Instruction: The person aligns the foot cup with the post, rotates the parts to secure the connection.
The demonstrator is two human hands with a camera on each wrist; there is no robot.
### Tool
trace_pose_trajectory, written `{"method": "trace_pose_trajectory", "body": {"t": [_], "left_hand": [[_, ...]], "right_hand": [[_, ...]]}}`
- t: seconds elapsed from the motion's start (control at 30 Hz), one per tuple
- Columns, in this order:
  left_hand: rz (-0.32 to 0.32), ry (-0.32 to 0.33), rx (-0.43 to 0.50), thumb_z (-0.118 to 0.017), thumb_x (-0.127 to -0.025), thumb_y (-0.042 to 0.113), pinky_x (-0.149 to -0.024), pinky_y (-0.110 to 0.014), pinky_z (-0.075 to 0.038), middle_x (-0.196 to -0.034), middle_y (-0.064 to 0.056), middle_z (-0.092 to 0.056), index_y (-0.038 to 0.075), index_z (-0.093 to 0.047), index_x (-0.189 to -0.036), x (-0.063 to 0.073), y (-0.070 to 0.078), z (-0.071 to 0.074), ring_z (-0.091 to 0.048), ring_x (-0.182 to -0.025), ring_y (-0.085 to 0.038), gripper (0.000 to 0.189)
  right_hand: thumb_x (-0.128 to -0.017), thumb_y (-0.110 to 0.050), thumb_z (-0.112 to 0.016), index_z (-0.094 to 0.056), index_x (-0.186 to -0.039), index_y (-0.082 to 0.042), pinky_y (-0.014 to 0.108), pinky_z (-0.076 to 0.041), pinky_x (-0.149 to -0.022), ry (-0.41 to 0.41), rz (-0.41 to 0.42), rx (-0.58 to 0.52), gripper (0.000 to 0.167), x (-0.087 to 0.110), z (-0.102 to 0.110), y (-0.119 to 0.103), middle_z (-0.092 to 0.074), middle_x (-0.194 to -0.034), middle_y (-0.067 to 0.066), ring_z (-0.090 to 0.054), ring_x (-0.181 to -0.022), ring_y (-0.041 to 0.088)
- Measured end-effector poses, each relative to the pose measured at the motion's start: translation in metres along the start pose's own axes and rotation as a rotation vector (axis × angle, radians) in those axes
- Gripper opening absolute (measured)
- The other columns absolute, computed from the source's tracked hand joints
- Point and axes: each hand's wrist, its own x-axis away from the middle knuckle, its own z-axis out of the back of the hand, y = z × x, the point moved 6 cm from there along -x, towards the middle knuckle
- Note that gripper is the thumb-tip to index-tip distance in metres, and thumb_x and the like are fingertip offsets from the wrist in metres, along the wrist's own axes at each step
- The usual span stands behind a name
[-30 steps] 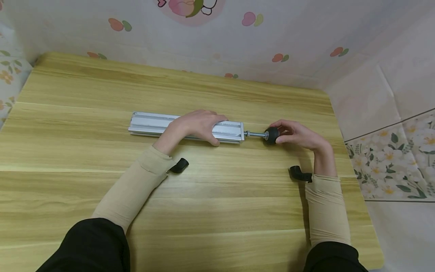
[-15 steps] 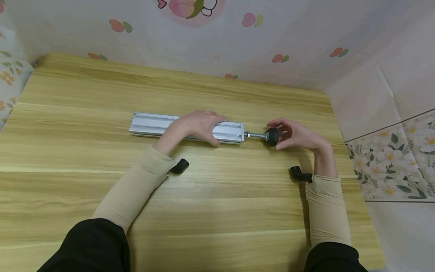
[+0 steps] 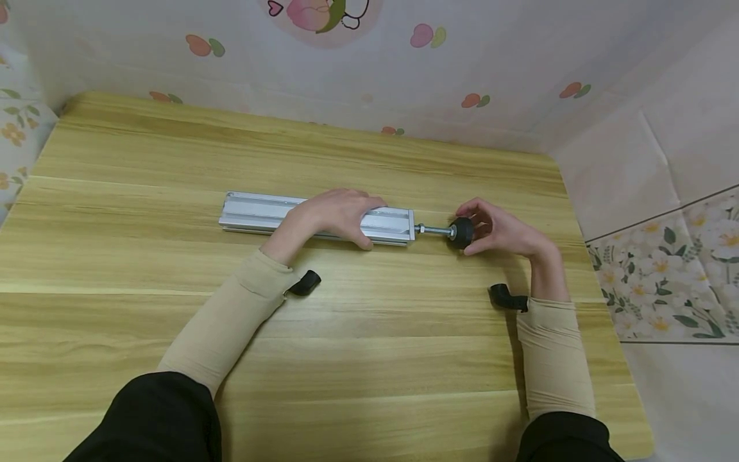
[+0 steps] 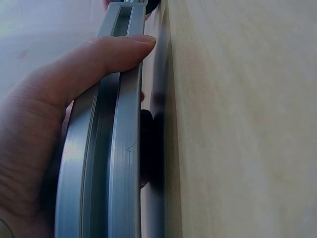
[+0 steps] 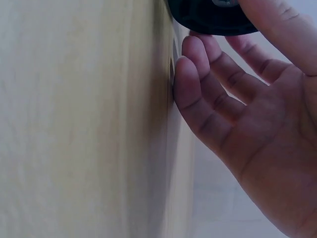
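Observation:
My left hand (image 3: 335, 212) grips an aluminium profile (image 3: 254, 208) lying lengthwise on the table, thumb on the near side and fingers over the far side. In the left wrist view the thumb crosses the profile's slotted face (image 4: 126, 163). From an end plate on its right end sticks out a threaded rod (image 3: 434, 230) with nuts, carrying a black round levelling foot (image 3: 462, 233). Around that foot my right hand (image 3: 502, 230) curls its thumb and fingers from the right. In the right wrist view the foot's dark rim (image 5: 213, 22) sits at the thumb, other fingers bent below.
A wood-grain table (image 3: 381, 359) carries the work. Behind it hangs a patterned cloth (image 3: 508, 51), with a flowered cloth (image 3: 664, 276) on the right. Black curved wrist mounts (image 3: 305, 282) stick out from both sleeves.
My right hand's fingers and thumb have spread wider around the foot and shifted slightly left since a second ago. The left hand and profile have stayed put.

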Motion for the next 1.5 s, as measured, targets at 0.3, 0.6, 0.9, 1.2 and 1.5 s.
{"method": "trace_pose_trajectory", "body": {"t": [0.3,0.6,0.9,1.2,1.5], "left_hand": [[-0.007,0.007,0.000,-0.076,-0.084,0.046,-0.118,-0.049,-0.040,-0.149,-0.006,-0.057,0.020,-0.041,-0.157,0.0011,0.0007,0.0009,-0.053,-0.139,-0.027,0.085],[-0.009,0.009,0.001,-0.076,-0.083,0.046,-0.118,-0.048,-0.040,-0.149,-0.006,-0.057,0.021,-0.042,-0.157,0.0015,0.0011,0.0000,-0.053,-0.138,-0.027,0.085],[-0.008,0.010,-0.004,-0.077,-0.082,0.047,-0.119,-0.048,-0.039,-0.150,-0.007,-0.057,0.021,-0.041,-0.157,0.0013,0.0011,0.0002,-0.053,-0.139,-0.027,0.087],[-0.012,0.002,0.007,-0.076,-0.083,0.047,-0.121,-0.050,-0.036,-0.152,-0.007,-0.055,0.021,-0.041,-0.157,0.0018,0.0016,0.0005,-0.052,-0.141,-0.028,0.086],[-0.021,0.014,0.004,-0.077,-0.083,0.048,-0.122,-0.049,-0.036,-0.153,-0.008,-0.055,0.019,-0.040,-0.157,0.0017,0.0000,0.0005,-0.050,-0.142,-0.029,0.088]], "right_hand": [[-0.090,-0.005,-0.077,-0.053,-0.139,-0.002,0.017,-0.052,-0.094,-0.014,0.016,0.024,0.055,0.0020,0.0039,0.0019,-0.059,-0.136,0.017,-0.061,-0.113,0.006],[-0.102,-0.012,-0.062,-0.052,-0.145,-0.004,0.016,-0.048,-0.090,-0.046,0.036,0.087,0.045,0.0075,0.0041,0.0058,-0.059,-0.131,0.014,-0.058,-0.109,0.005],[-0.105,-0.017,-0.058,-0.055,-0.143,-0.006,0.020,-0.046,-0.087,-0.051,0.006,0.109,0.040,0.0086,0.0040,0.0063,-0.061,-0.125,0.010,-0.055,-0.103,0.012],[-0.091,-0.002,-0.075,-0.043,-0.153,-0.006,0.018,-0.052,-0.095,-0.071,0.085,0.015,0.070,0.0071,0.0016,0.0032,-0.047,-0.154,0.017,-0.058,-0.118,0.006],[-0.080,-0.003,-0.086,-0.045,-0.141,-0.004,0.021,-0.056,-0.092,-0.012,0.013,-0.008,0.074,0.0001,-0.0016,-0.0003,-0.054,-0.139,0.015,-0.062,-0.113,0.016]]}}
